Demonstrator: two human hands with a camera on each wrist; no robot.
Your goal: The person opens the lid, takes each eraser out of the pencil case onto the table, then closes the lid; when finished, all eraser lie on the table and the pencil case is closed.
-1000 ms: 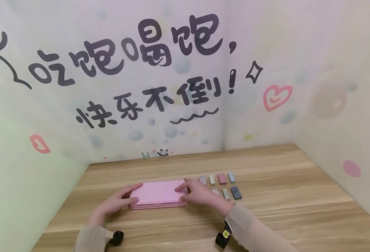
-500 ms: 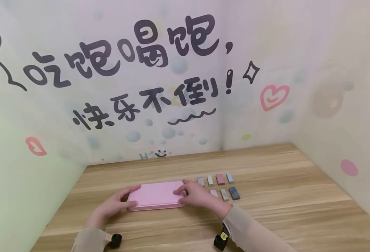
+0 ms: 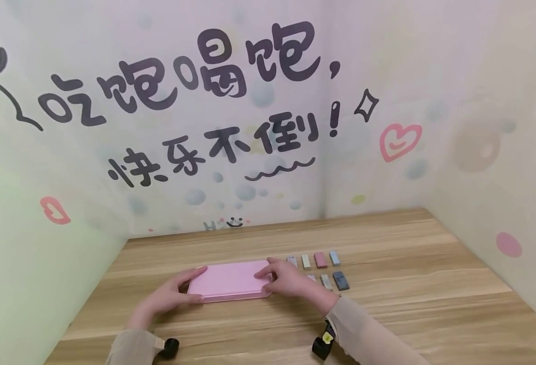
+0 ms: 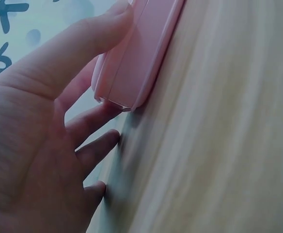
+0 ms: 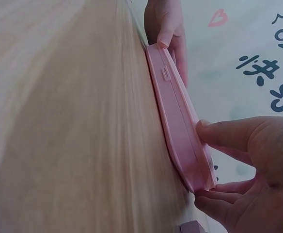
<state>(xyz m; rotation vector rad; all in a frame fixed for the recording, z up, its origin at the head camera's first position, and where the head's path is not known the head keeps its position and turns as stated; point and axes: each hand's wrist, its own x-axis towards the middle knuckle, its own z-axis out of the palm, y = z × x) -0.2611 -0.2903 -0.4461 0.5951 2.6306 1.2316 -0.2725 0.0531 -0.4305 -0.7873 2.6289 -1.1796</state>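
Note:
A flat pink pencil case lies on the wooden table, its lid down over the base. A thin seam runs along its side, and a small clasp shows on the front in the right wrist view. My left hand grips the left end, thumb at the front edge and fingers at the far side. At the other end, my right hand holds the right corner between thumb and fingers. In the left wrist view, the lower fingers of the left hand rest off the case, near the tabletop.
Right of the case, small blocks stand in two rows, among them a red block, a light blue block and a dark blue block. The right forearm partly covers the front row. A printed curtain rises behind the table.
One second ago a gap showed at the front between lid and base; now the lid sits down flush. Both hands have stayed at the ends of the pencil case.

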